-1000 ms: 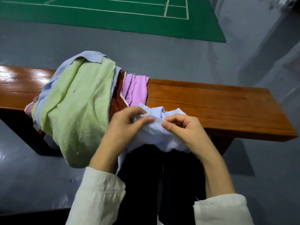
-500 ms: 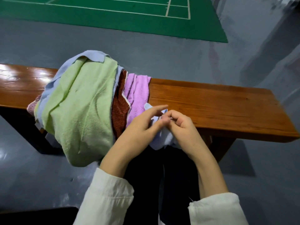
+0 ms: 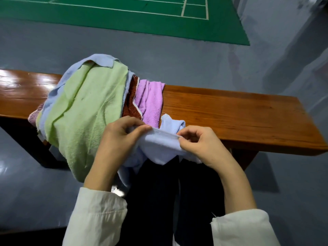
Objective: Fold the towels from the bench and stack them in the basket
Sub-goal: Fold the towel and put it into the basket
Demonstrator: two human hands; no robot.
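Head view gave us, broadest of all, a grey painted floor [image 3: 177,55] with a green line-marked court mat [image 3: 124,18] at its far side. Across the floor ran a long glossy brown wooden bench [image 3: 230,118]. On its left part sat a loose heap of towels, hanging over the near edge. A large pale green terry towel [image 3: 85,110] lay on top, with a light blue cloth towel [image 3: 103,59] showing beneath it. A rust-brown towel [image 3: 130,103] and a lilac terry towel [image 3: 150,102] lay at the heap's right side.

Just beside the lilac one, a small pale blue towel [image 3: 159,144] touched the bench's near edge and drooped over dark-trousered legs [image 3: 168,192]. Our left hand [image 3: 117,139] pinched its upper hem between thumb and fingers. Our right hand [image 3: 200,144] pinched the same hem a little further along, so the hem ran taut between them.

We judged this the start of a fold: an edge found and stretched. The next move probably called for sliding both pinches out to the corners and laying the cloth flat on the wood to the right. The heap crowded the left side and might snag. We saw no basket.
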